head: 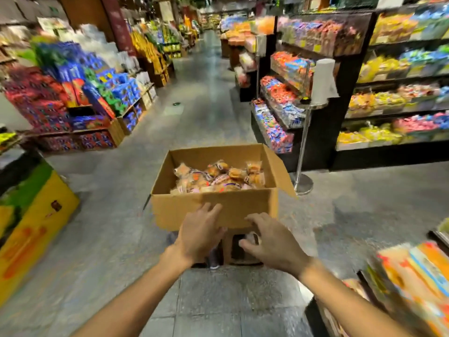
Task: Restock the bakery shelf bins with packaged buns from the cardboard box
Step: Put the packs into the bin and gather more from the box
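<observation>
The aisle floor ran away from you toward 12 o'clock, with stocked shelving at 2 o'clock and a yellow carton at 9 o'clock; which bins were the bakery ones I could not tell. The cardboard box stood open in the aisle at 12 o'clock from your hands. It sat on a dark support that looked narrower than the box and was mostly hidden, so a push high on the near wall could have tipped it or slid it off. A chrome post stood just beside the box at 3 o'clock, and the box's right flap splayed out toward its base; a shove that way would likely have snagged the flap or knocked the post. The packaged buns lay loose in a heap on the bottom of the box, and a tilt would probably have sent those slick wrappers sliding out. Your left hand lay against the near wall with fingers straight, its grip apart. Your right hand touched the wall's lower edge with fingers loosely bent and spread, its grip apart too and holding nothing. With neither hand under the box, a lift from there risked a slip.
</observation>
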{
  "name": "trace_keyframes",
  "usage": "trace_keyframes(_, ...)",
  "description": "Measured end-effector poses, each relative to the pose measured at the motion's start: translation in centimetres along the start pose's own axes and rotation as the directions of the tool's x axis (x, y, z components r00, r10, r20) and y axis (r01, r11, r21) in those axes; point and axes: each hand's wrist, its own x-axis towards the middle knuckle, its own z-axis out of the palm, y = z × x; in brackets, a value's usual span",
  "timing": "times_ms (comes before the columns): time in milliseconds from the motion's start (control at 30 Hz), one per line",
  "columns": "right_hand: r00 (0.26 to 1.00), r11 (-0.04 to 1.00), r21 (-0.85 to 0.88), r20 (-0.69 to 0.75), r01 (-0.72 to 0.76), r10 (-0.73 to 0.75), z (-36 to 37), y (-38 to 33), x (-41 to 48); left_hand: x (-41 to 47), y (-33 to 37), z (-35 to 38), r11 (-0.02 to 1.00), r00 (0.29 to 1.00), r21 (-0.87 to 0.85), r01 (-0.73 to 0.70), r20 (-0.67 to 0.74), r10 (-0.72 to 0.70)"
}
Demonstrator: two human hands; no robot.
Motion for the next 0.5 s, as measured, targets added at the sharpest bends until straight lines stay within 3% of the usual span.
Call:
trace_keyframes(267, 0.978, 0.986, -0.001, 0.125, -0.167, 0.166, 3.6, 3.6, 14.7, 12.6, -8.6, 6.7, 0.993, 0.99, -0.072, 0.091, 0.118, -0.082)
trace_keyframes(500, 0.942, 0.974, -0.002, 0.253, -0.228, 0.222, 6.6, 10.3, 30.1, 24.6, -13.5, 13.5, 0.973, 0.965, -0.152, 0.175, 0.224, -0.139)
